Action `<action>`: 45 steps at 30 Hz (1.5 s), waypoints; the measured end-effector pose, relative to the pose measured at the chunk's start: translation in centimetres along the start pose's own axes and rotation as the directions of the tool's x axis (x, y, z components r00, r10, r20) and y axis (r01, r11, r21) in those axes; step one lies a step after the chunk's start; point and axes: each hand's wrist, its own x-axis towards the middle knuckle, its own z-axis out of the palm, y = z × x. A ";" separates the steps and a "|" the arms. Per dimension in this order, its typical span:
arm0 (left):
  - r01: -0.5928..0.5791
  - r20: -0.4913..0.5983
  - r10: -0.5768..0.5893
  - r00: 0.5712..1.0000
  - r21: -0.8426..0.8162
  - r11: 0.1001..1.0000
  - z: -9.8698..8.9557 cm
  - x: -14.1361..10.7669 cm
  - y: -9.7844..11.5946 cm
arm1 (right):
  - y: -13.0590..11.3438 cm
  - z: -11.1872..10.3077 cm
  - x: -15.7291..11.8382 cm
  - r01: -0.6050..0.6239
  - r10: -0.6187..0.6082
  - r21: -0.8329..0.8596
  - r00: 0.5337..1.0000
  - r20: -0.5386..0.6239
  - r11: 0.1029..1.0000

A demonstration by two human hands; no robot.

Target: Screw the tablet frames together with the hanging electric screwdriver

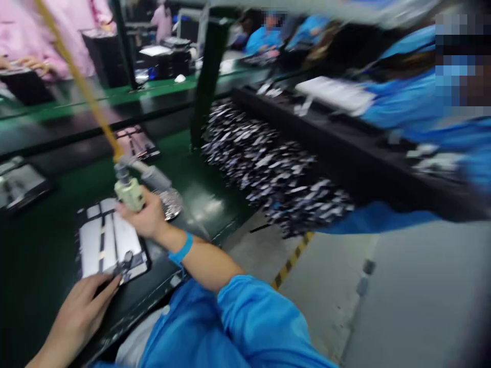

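My right hand (148, 212) is wrapped round a pale green electric screwdriver (129, 193), which hangs from a yellow cord (82, 87). The tool is over the upper right part of an opened tablet-like device (90, 245) with white panels and dark strips. Its bit is hidden from view. At the device's lower edge, my left hand (82, 304) has thumb and forefinger drawn together beside a small dark part (126, 260); what they pinch, if anything, is unclear. Just right of my right hand sits a round dish of small shiny pieces (171, 203), maybe screws.
Similar devices lie on the green bench at the far left (23, 181) and behind the tool (138, 142). A green post (210, 76) rises from the bench. Right of it hangs a dense mass of strips (268, 163) below a dark ledge (345, 148). People in pink and blue work around.
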 end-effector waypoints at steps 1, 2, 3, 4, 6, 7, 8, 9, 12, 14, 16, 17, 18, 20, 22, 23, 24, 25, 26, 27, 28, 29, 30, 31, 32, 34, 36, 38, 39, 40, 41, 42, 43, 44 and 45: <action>-0.033 -0.028 0.033 0.999 0.024 0.999 -0.4 0.5 0.9 | 0.1 -0.1 0.1 0.001 -0.001 0.002 1.000 -0.011 1.000; -0.041 -0.034 0.043 0.998 0.060 0.997 -0.7 1.1 1.5 | 0.3 -0.1 0.2 0.001 -0.001 0.000 1.000 -0.031 1.000; -0.040 -0.044 0.044 0.998 0.084 0.996 -1.0 1.7 2.0 | 0.6 -0.1 0.3 -0.003 0.004 0.006 0.999 -0.050 1.000; -0.013 -0.016 0.015 1.000 0.107 0.994 -1.2 2.2 2.3 | 0.9 -0.1 0.3 -0.005 0.006 0.013 0.999 -0.052 1.000; 0.001 0.009 -0.002 1.000 0.115 0.993 -1.5 2.8 2.7 | 1.3 -0.1 0.3 0.018 -0.017 0.021 0.998 -0.054 1.000; -0.001 0.019 -0.001 1.000 0.109 0.994 -1.6 2.9 2.8 | 1.3 -0.1 0.3 0.031 -0.030 0.022 0.998 -0.052 0.999; -0.013 0.021 0.011 1.000 0.100 0.995 -1.8 2.9 2.9 | 1.3 -0.1 0.3 0.042 -0.041 0.021 0.998 -0.053 0.999; -0.028 0.021 0.027 0.999 0.093 0.995 -1.9 2.8 3.0 | 1.2 -0.2 0.2 0.047 -0.046 0.018 0.997 -0.055 0.999; -0.065 0.016 0.064 0.998 0.082 0.994 -2.2 2.6 3.1 | 1.0 -0.2 0.2 0.046 -0.046 0.010 0.998 -0.052 0.999; -0.067 0.009 0.066 0.998 0.068 0.995 -2.3 2.7 3.0 | 0.9 -0.2 0.2 0.044 -0.043 0.002 0.998 -0.045 0.999; -0.042 -0.002 0.043 0.999 0.051 0.998 -2.3 2.9 2.9 | 0.9 -0.2 0.2 0.046 -0.046 -0.006 0.998 -0.037 0.999; -0.027 0.001 0.027 1.000 0.046 0.999 -2.3 3.1 2.9 | 0.9 -0.1 0.2 0.046 -0.047 -0.007 0.998 -0.036 0.999; -0.011 0.007 0.011 1.000 0.048 0.999 -2.3 3.1 2.8 | 0.8 -0.1 0.1 0.047 -0.047 -0.006 0.998 -0.038 0.999; 0.023 0.020 -0.024 1.000 0.077 0.997 -2.1 3.0 2.7 | 0.7 -0.2 0.1 0.045 -0.045 -0.004 0.998 -0.050 0.999; 0.054 0.017 -0.057 0.998 0.118 0.991 -1.8 2.5 2.6 | 0.5 -0.4 0.3 0.049 -0.049 -0.009 0.996 -0.070 0.999; 0.068 0.011 -0.071 0.997 0.135 0.988 -1.6 2.2 2.6 | 0.4 -0.6 0.4 0.055 -0.056 -0.009 0.995 -0.080 0.998; 0.080 0.004 -0.081 0.997 0.144 0.986 -1.4 1.9 2.5 | 0.3 -0.9 0.6 0.062 -0.062 -0.003 0.994 -0.088 0.998; 0.086 -0.001 -0.087 0.996 0.146 0.985 -1.1 1.8 2.4 | 0.1 -1.2 0.8 0.068 -0.067 0.006 0.993 -0.099 0.998; 0.090 -0.008 -0.090 0.996 0.143 0.986 -0.9 1.8 2.2 | 0.1 -1.5 1.1 0.073 -0.071 0.016 0.991 -0.110 0.997; 0.093 -0.019 -0.092 0.996 0.137 0.986 -0.7 2.0 2.1 | 0.0 -1.9 1.4 0.077 -0.073 0.023 0.990 -0.124 0.997; 0.099 -0.033 -0.095 0.995 0.127 0.987 -0.5 2.5 1.9 | 0.1 -2.4 1.6 0.081 -0.077 0.025 0.987 -0.139 0.996; 0.105 -0.051 -0.100 0.994 0.115 0.988 -0.3 3.1 1.6 | 0.2 -2.8 1.8 0.085 -0.081 0.018 0.985 -0.154 0.996; 0.111 -0.070 -0.105 0.992 0.102 0.989 -0.2 3.8 1.3 | 0.3 -3.3 2.0 0.086 -0.083 0.005 0.982 -0.168 0.996; 0.118 -0.092 -0.110 0.990 0.090 0.989 0.0 4.6 1.0 | 0.5 -3.8 2.1 0.083 -0.084 -0.013 0.980 -0.180 0.996; 0.127 -0.119 -0.117 0.986 0.080 0.989 0.3 5.3 0.8 | 0.7 -4.3 2.1 0.079 -0.084 -0.032 0.979 -0.187 0.996; 0.147 -0.166 -0.135 0.977 0.067 0.987 0.7 6.4 0.4 | 1.2 -5.1 1.9 0.076 -0.087 -0.062 0.976 -0.199 0.995; 0.156 -0.182 -0.143 0.973 0.058 0.986 1.1 6.9 0.1 | 1.7 -5.8 1.6 0.084 -0.098 -0.074 0.974 -0.203 0.994; 0.148 -0.169 -0.138 0.976 0.048 0.988 1.3 6.9 0.0 | 2.0 -6.2 1.3 0.091 -0.106 -0.080 0.972 -0.208 0.993; 0.143 -0.161 -0.134 0.978 0.042 0.989 1.3 6.7 0.0 | 2.1 -6.3 1.2 0.092 -0.108 -0.083 0.971 -0.214 0.992; 0.141 -0.157 -0.133 0.979 0.036 0.989 1.3 6.6 0.0 | 2.2 -6.3 1.2 0.094 -0.111 -0.086 0.969 -0.221 0.992; 0.142 -0.154 -0.135 0.979 0.030 0.989 1.3 6.6 0.0 | 2.3 -6.3 1.1 0.097 -0.115 -0.088 0.966 -0.229 0.991; 0.145 -0.152 -0.139 0.979 0.024 0.989 1.2 6.5 0.0 | 2.3 -6.3 1.1 0.102 -0.121 -0.090 0.964 -0.236 0.991; 0.148 -0.148 -0.144 0.978 0.017 0.989 1.2 6.5 -0.1 | 2.3 -6.3 1.1 0.107 -0.126 -0.090 0.963 -0.239 0.990; 0.150 -0.143 -0.147 0.979 0.011 0.989 1.1 6.5 -0.1 | 2.4 -6.3 1.1 0.109 -0.128 -0.089 0.963 -0.239 0.990; 0.152 -0.138 -0.150 0.979 0.005 0.988 1.1 6.5 -0.1 | 2.4 -6.3 1.1 0.108 -0.127 -0.090 0.963 -0.239 0.990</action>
